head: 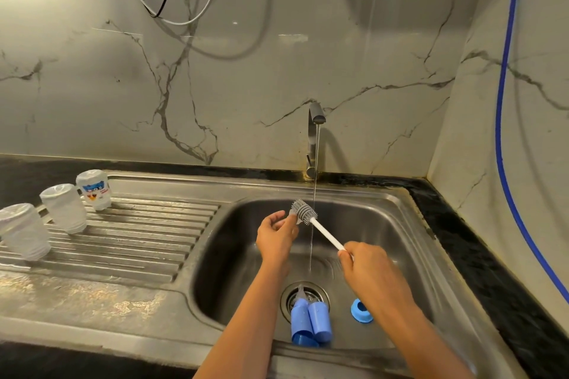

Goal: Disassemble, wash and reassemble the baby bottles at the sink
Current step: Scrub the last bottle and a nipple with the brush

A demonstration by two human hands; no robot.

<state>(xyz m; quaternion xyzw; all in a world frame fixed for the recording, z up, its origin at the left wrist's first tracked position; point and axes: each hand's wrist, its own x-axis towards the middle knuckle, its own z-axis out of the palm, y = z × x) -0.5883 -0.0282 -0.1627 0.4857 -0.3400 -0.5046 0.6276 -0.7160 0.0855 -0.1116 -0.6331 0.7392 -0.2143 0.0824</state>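
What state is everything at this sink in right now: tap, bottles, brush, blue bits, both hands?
Tap: running, thin stream.
Bottles: upside down on the drainboard, tops off.
Brush: held up over the sink.
Left hand: pinches a small clear part at the bristles.
Right hand: grips the brush handle.
Blue caps: lying by the drain.
Blue ring: lying on the sink floor.

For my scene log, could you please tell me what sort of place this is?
Most likely a home kitchen: a steel sink with a ribbed drainboard set in a dark countertop, a running tap, and a marble-look wall behind.
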